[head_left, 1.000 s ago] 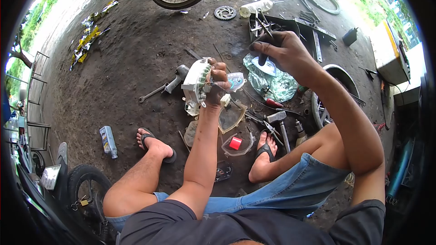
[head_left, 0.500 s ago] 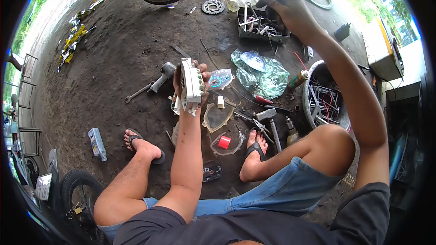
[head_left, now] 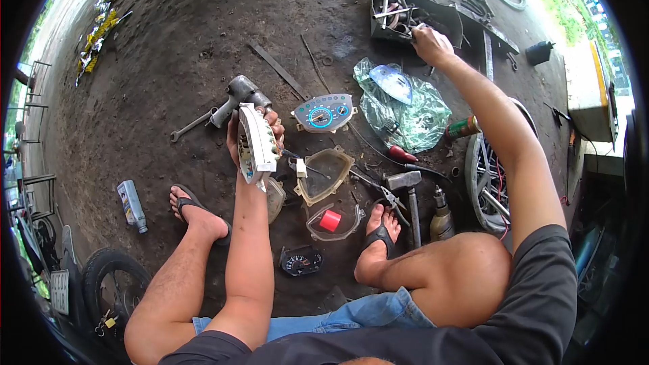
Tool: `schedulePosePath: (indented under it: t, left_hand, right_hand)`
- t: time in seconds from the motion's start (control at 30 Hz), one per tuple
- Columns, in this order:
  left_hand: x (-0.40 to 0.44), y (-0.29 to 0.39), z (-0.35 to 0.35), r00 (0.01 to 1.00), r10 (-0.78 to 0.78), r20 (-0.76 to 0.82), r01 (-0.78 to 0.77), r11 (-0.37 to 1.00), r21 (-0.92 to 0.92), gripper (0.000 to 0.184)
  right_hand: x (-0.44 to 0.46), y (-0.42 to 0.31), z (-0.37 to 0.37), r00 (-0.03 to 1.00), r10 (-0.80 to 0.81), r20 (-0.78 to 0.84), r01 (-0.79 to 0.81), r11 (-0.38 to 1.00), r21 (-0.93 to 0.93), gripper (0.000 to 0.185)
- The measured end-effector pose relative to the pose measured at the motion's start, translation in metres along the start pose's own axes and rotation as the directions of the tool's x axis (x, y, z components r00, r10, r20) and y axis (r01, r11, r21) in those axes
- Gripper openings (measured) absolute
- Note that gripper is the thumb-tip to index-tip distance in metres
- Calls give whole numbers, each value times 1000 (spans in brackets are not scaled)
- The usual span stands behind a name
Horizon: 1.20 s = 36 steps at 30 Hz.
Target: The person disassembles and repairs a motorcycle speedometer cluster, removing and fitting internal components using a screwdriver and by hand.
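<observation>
My left hand (head_left: 274,126) grips a white instrument cluster housing (head_left: 255,145), held on edge with its row of greenish bulb sockets toward the fingers. My right hand (head_left: 433,45) reaches to the near right side of a dark metal toolbox (head_left: 433,16) full of tools. Its fingers are curled at the box; what they hold, if anything, is hidden. Beyond my left hand lies a blue-ringed speedometer face (head_left: 323,113). Closer in are a clear lens cover (head_left: 324,174), another clear cover (head_left: 336,230) with a red cap (head_left: 330,221), and a small black gauge (head_left: 301,261).
An impact wrench (head_left: 240,96) and a spanner (head_left: 191,126) lie left of the speedometer. A green plastic bag (head_left: 419,122), red-handled screwdriver (head_left: 401,154), hammer (head_left: 410,196) and pliers (head_left: 393,203) lie to the right. A basin of parts (head_left: 483,186) stands beside my right knee.
My right hand has come down from above the toolbox to its near side; the thin dark tool it held no longer shows. My left hand and the housing have shifted left and down in view.
</observation>
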<state>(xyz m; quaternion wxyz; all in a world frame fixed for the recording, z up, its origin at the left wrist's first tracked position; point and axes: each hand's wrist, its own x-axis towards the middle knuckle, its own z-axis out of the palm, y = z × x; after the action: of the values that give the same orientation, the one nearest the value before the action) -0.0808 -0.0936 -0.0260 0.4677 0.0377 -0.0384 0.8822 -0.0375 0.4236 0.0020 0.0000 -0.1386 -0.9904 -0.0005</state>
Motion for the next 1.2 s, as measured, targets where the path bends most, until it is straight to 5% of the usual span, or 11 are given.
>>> schedulePosePath:
  t: [0.33, 0.53, 0.57, 0.6, 0.63, 0.67, 0.7, 0.83, 0.97, 1.07, 1.2]
  left_hand:
    - [105, 89, -9, 968, -226, 107, 201, 959, 199, 63]
    - [225, 180, 55, 912, -211, -353, 408, 568, 715, 62]
    - [268, 202, 41, 848, -521, -101, 464, 637, 616, 53]
    - [299, 218, 32, 666, -718, 204, 548, 656, 519, 45]
    - [267, 217, 87, 898, -205, -390, 439, 491, 753, 42]
    - [276, 228, 91, 896, -94, -433, 427, 442, 789, 44]
    - [275, 238, 96, 915, -176, -364, 404, 434, 805, 42]
    - [231, 237, 123, 850, -232, -473, 527, 359, 771, 49]
    - [165, 212, 117, 790, -118, -602, 575, 483, 660, 57]
    - [116, 193, 101, 746, -61, -663, 562, 592, 578, 45]
    - [66, 171, 89, 719, 17, -695, 534, 627, 568, 40]
  right_hand:
    - [99, -23, -17, 980, -186, 71, 193, 975, -108, 28]
    - [207, -37, -31, 991, -105, 78, 110, 993, -51, 26]
    - [207, -49, -52, 987, -102, 125, 113, 990, -82, 17]
    - [218, -2, -34, 829, -536, -158, 540, 695, 474, 16]
    - [237, -19, -21, 959, -271, -86, 282, 878, 388, 17]
    - [255, -36, -6, 998, 30, -48, -15, 960, 279, 18]
    - [268, -32, 24, 979, -53, -198, 94, 975, 203, 20]
    - [254, -69, 45, 949, 314, -27, -293, 911, 291, 37]
    - [254, -78, 97, 930, 331, 159, -363, 895, 261, 32]
    - [266, -69, 159, 958, 285, -30, -268, 928, 258, 22]
    - [263, -80, 180, 985, 173, 27, -175, 978, 111, 52]
